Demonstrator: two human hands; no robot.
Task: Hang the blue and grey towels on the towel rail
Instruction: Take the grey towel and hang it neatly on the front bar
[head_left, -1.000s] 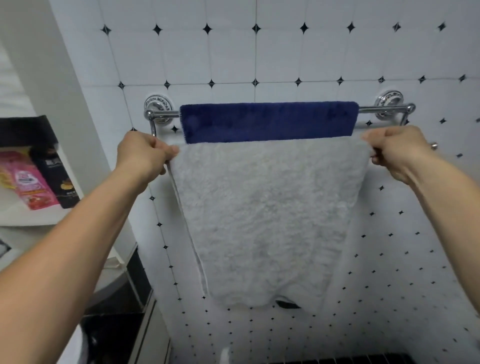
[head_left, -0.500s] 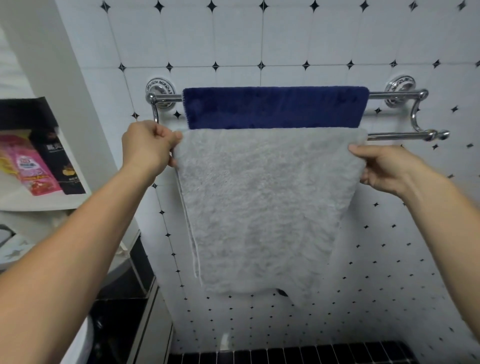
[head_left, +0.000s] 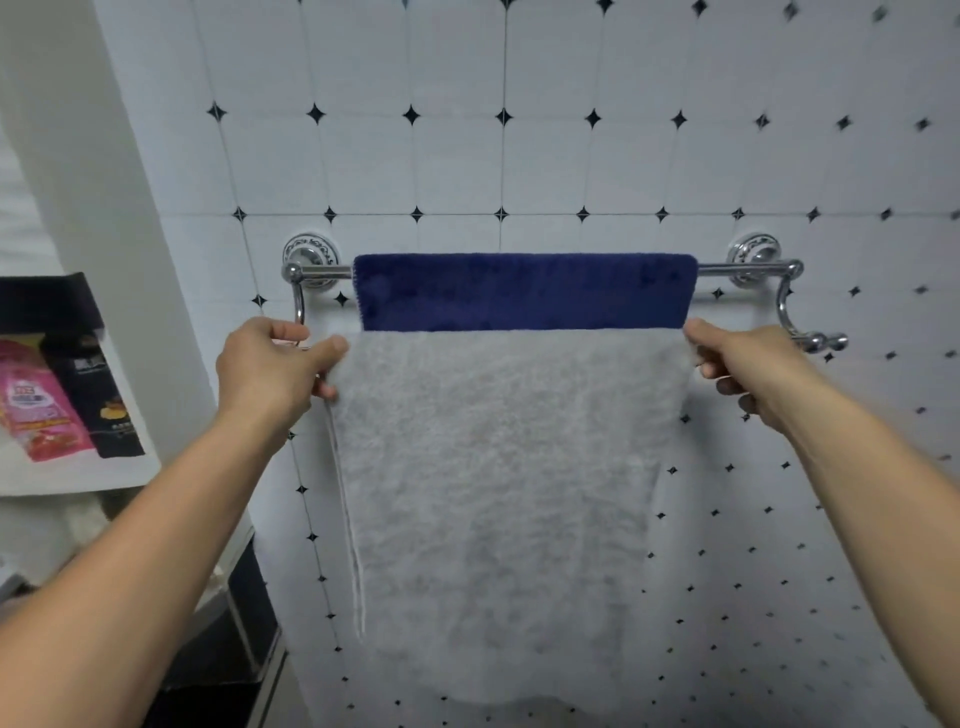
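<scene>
Both grips pinched the grey towel's (head_left: 498, 493) top corners: your left hand (head_left: 270, 371), your right hand (head_left: 748, 369). Two towels: one grey, one blue towel (head_left: 524, 291) on the rail (head_left: 737, 268).

The far wall (head_left: 571, 156) is white tile with small black diamond insets at the tile corners. On the left, a white shelf (head_left: 78, 475) carries a pink packet (head_left: 36, 410) with a black packet (head_left: 106, 400) just beside it on its right. A white pillar (head_left: 104, 156) rises behind the shelf.
</scene>
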